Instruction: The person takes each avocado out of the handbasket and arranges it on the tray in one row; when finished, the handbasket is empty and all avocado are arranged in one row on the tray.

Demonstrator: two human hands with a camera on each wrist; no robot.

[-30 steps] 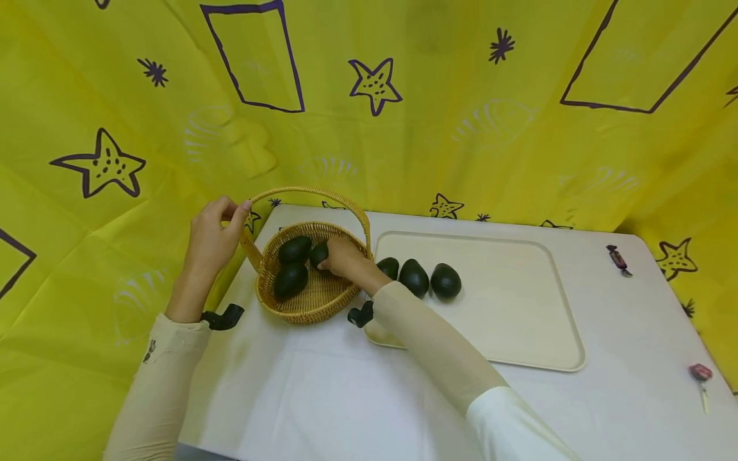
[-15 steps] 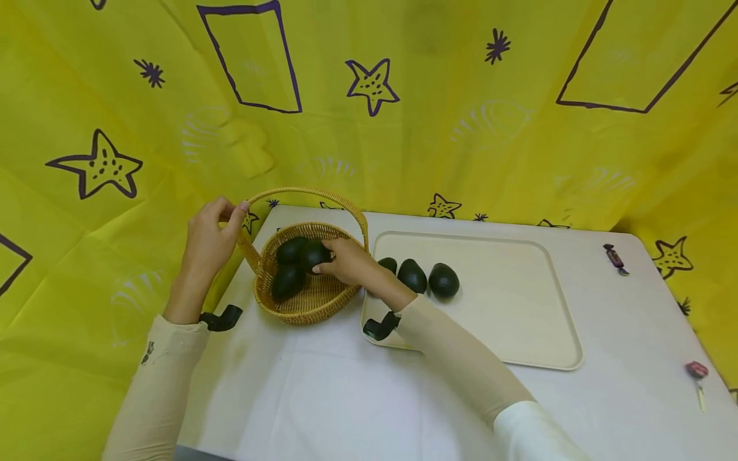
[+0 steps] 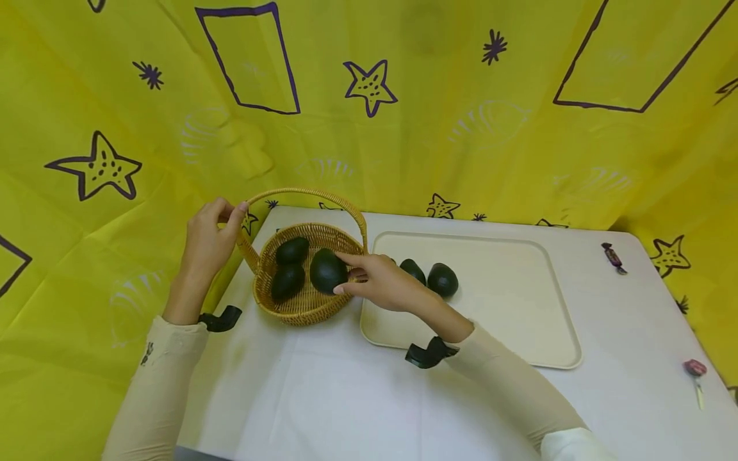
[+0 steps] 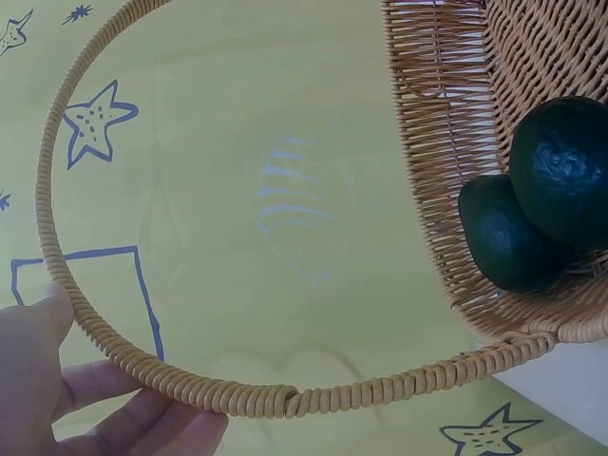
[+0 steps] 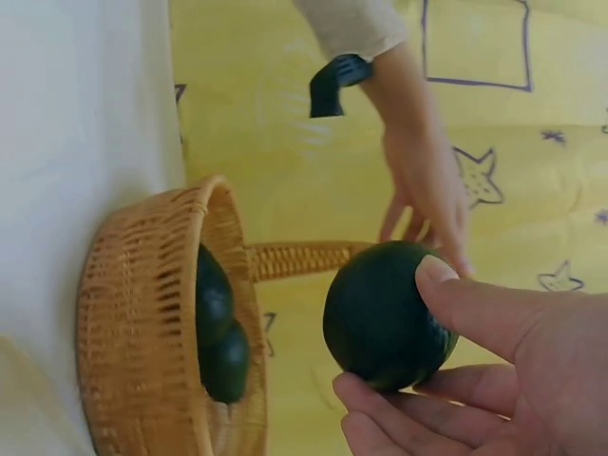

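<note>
My left hand (image 3: 209, 237) grips the arched handle (image 4: 190, 391) of a wicker basket (image 3: 305, 314) on its left side. In my right hand (image 3: 386, 280) an avocado (image 5: 385, 313) is held between thumb and fingers, raised above the right part of the basket. Two dark green avocados, an upper avocado (image 3: 292, 250) and a lower avocado (image 3: 287, 283), lie in the basket's left half. To the right, an avocado (image 3: 442, 280) and another avocado (image 3: 412, 271) sit on a cream tray (image 3: 507, 307). My right hand nearly hides a third one there.
A wrapped candy (image 3: 614, 258) lies at the back right of the white table (image 3: 323, 390), and a lollipop (image 3: 695, 369) is nearer the right edge. A yellow patterned cloth (image 3: 426, 147) hangs behind and to the left.
My right hand has lifted the avocado and moved it right and nearer, away from the two avocados in the basket. The left hand has stayed on the handle.
</note>
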